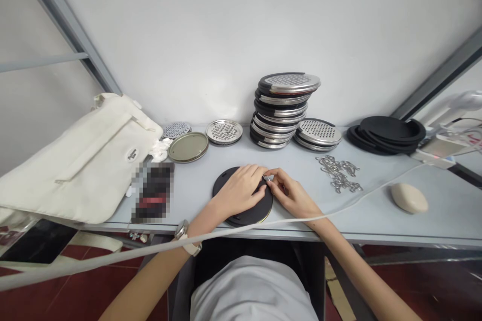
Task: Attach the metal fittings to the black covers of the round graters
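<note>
A round black disc [229, 180] lies on the pale grey table [293, 170] just in front of me. My left hand [241, 190] rests flat on top of the disc, fingers curled toward its right edge. My right hand [289, 191] is at the disc's right rim, with thumb and forefinger pinched on a small silver metal clip [267, 178]. Both hands meet at that clip. A loose heap of similar silver clips [339, 173] lies to the right of my right hand.
Stacks of perforated metal discs with black rims [280, 110] [318, 134] stand at the back. Black rubber rings [387, 133] lie back right, single discs [224, 131] [188, 147] back left. A cream bag [83, 160], a beige oval object [408, 197] and a white cable [241, 230] are around.
</note>
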Motion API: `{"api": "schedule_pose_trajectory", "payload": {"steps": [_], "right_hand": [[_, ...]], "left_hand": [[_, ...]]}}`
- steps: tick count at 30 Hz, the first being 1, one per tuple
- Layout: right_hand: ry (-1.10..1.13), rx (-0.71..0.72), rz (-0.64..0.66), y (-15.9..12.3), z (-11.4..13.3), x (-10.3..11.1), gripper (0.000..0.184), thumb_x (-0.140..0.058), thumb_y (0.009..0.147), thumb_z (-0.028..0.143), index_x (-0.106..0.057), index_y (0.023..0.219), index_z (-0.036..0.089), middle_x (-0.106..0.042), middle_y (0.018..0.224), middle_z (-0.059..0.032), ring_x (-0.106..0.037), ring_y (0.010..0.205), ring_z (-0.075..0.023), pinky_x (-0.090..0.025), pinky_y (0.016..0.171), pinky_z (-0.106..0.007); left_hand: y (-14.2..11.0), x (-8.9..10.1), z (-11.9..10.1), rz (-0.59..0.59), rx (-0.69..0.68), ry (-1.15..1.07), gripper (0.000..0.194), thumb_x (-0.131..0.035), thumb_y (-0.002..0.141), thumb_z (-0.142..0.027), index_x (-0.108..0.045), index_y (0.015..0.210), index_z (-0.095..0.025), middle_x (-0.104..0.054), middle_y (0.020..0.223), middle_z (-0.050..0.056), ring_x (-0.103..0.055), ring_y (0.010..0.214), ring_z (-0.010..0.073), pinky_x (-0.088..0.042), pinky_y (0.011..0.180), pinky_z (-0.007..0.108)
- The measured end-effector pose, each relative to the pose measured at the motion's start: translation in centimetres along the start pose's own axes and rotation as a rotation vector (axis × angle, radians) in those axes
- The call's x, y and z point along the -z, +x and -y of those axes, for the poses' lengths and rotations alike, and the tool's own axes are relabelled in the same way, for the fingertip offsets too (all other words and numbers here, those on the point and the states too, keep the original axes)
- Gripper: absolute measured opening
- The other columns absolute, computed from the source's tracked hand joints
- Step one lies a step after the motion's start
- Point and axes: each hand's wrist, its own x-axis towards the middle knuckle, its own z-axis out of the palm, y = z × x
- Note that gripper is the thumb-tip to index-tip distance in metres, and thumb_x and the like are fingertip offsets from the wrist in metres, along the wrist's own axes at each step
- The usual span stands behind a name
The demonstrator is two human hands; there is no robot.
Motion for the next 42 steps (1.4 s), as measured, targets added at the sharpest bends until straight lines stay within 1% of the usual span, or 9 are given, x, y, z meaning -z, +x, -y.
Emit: {"api": "schedule_pose_trajectory", "payload": {"steps": [6,12,19,24,27,32,38,39,42], "right_hand": [[0.002,-0.003,0.003,0.01,-0.04,-0.01,0.025,-0.041,0.093,0.033,-0.048,0.110,0.017,-0.038,0.064,0.0056,-0.039,0.055,-0.0107,-0.033,0.054,-0.022],[0.005,-0.007,0.012,-0.04,0.00,0.06,0.024,-0.041,0.093,0.032,-0.047,0.110,0.016,-0.037,0.065,0.0057,-0.038,0.055,-0.0104,-0.033,0.054,-0.023],[-0.011,0.000,0.005,-0.05,-0.18,0.00,0.024,-0.042,0.093,0.032,-0.048,0.110,0.016,-0.036,0.063,0.0062,-0.038,0.054,-0.0110,-0.034,0.054,-0.023],[-0.032,-0.004,-0.035,0.00,0.05,-0.10,0.026,-0.040,0.094,0.031,-0.050,0.111,0.015,-0.044,0.064,0.0044,-0.043,0.055,-0.0116,-0.037,0.057,-0.023],[-0.040,0.003,-0.035,0.03,0.20,-0.07,0.027,-0.038,0.094,0.031,-0.052,0.111,0.016,-0.051,0.068,0.0018,-0.048,0.059,-0.0124,-0.040,0.060,-0.023],[-0.044,0.033,-0.034,0.13,0.43,-0.02,0.027,-0.038,0.094,0.030,-0.054,0.112,0.016,-0.063,0.083,-0.0044,-0.057,0.069,-0.0147,-0.045,0.068,-0.025],[-0.057,0.043,-0.060,0.24,0.49,-0.02,0.029,-0.040,0.092,0.028,-0.060,0.111,0.018,-0.068,0.094,-0.0080,-0.062,0.090,-0.0198,-0.048,0.080,-0.029],[-0.062,0.042,-0.066,0.23,0.47,-0.02,0.029,-0.041,0.092,0.028,-0.061,0.110,0.018,-0.068,0.095,-0.0081,-0.063,0.088,-0.0196,-0.049,0.079,-0.029],[-0.087,0.034,-0.073,0.13,0.40,0.01,0.030,-0.043,0.090,0.026,-0.062,0.110,0.017,-0.068,0.086,-0.0063,-0.061,0.070,-0.0167,-0.049,0.070,-0.028]], "left_hand": [[0.00,-0.02,-0.01,-0.003,-0.006,-0.001,0.013,-0.048,0.088,-0.017,-0.049,0.101,-0.018,-0.055,0.102,0.007,-0.053,0.096,0.0210,-0.044,0.087,0.036],[0.01,-0.03,0.03,-0.003,-0.005,-0.001,0.014,-0.049,0.088,-0.017,-0.049,0.102,-0.017,-0.056,0.104,0.007,-0.053,0.098,0.0207,-0.043,0.088,0.035],[0.04,0.03,0.03,0.003,-0.008,0.011,0.012,-0.048,0.088,-0.017,-0.049,0.100,-0.017,-0.055,0.102,0.006,-0.053,0.096,0.0207,-0.044,0.087,0.035],[0.02,-0.11,-0.01,-0.008,0.005,0.012,0.014,-0.048,0.088,-0.017,-0.049,0.102,-0.017,-0.055,0.102,0.006,-0.053,0.097,0.0206,-0.044,0.087,0.034],[0.02,-0.14,-0.04,-0.008,0.010,0.018,0.016,-0.047,0.089,-0.018,-0.048,0.105,-0.017,-0.056,0.101,0.006,-0.053,0.096,0.0209,-0.044,0.087,0.035],[0.03,-0.01,-0.11,-0.002,0.011,0.030,0.017,-0.046,0.090,-0.020,-0.049,0.106,-0.017,-0.056,0.101,0.007,-0.054,0.097,0.0210,-0.044,0.088,0.037],[0.02,-0.04,-0.11,0.003,0.019,0.023,0.025,-0.047,0.089,-0.019,-0.047,0.114,-0.017,-0.056,0.104,0.008,-0.054,0.100,0.0216,-0.044,0.090,0.038],[0.01,-0.06,-0.10,0.002,0.021,0.019,0.026,-0.047,0.089,-0.019,-0.047,0.115,-0.016,-0.056,0.104,0.008,-0.054,0.100,0.0217,-0.044,0.090,0.038],[-0.01,-0.12,-0.08,0.002,0.025,0.011,0.027,-0.048,0.088,-0.018,-0.047,0.115,-0.016,-0.056,0.105,0.008,-0.054,0.102,0.0219,-0.043,0.091,0.038]]}}
